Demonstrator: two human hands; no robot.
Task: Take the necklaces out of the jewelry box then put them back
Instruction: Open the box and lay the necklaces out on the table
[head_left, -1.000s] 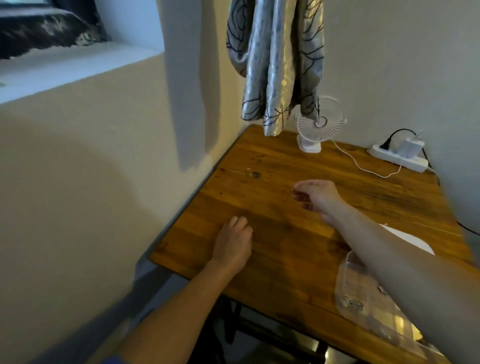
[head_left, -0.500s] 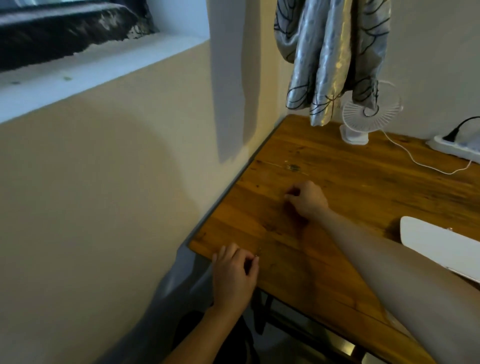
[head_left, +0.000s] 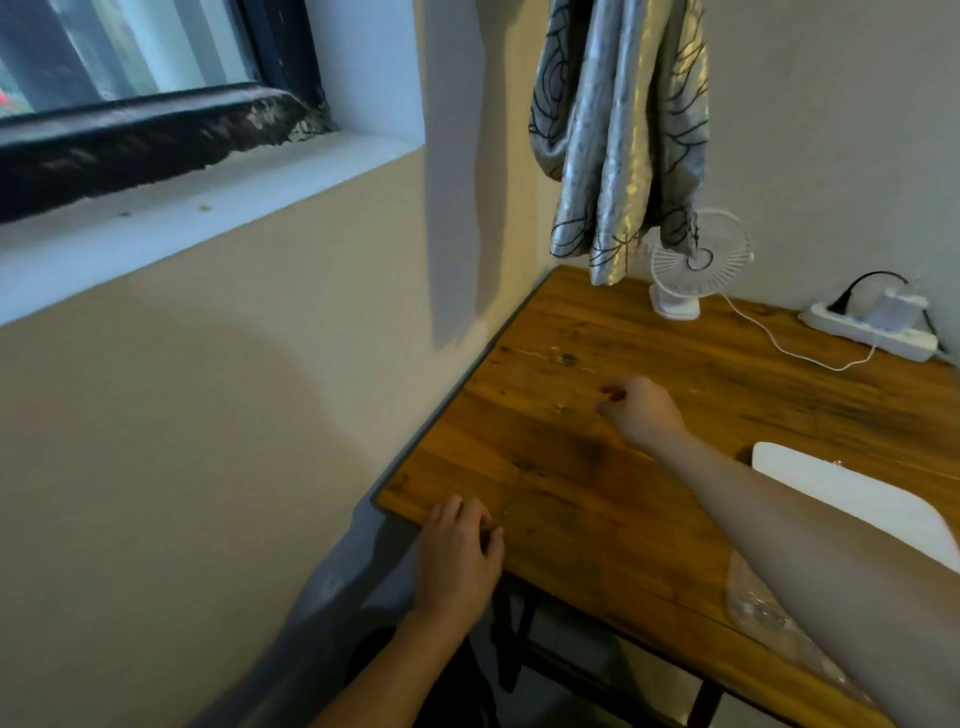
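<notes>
A thin necklace lies stretched over the wooden table (head_left: 649, 519), its small pendant (head_left: 560, 408) glinting just left of my right hand (head_left: 641, 413). That hand hovers there with thumb and forefinger slightly apart and nothing visible between them. My left hand (head_left: 460, 551) rests at the table's near left corner, fingers pinched on the faint near end of the chain (head_left: 506, 512). Another necklace (head_left: 566, 358) lies straight farther back. The clear plastic jewelry box (head_left: 753, 605) sits at the near right edge, mostly hidden by my right forearm.
A flat white lid-like object (head_left: 831, 493) lies right of my forearm. A small white fan (head_left: 691, 270), its cable and a power strip (head_left: 872, 332) stand at the back. A grey curtain (head_left: 618, 130) hangs over the back corner. A wall runs along the table's left edge.
My right hand has lifted off the table and drawn slightly right, leaving the pendant lying there. The left hand stays at the near corner. The view shifted left and up.
</notes>
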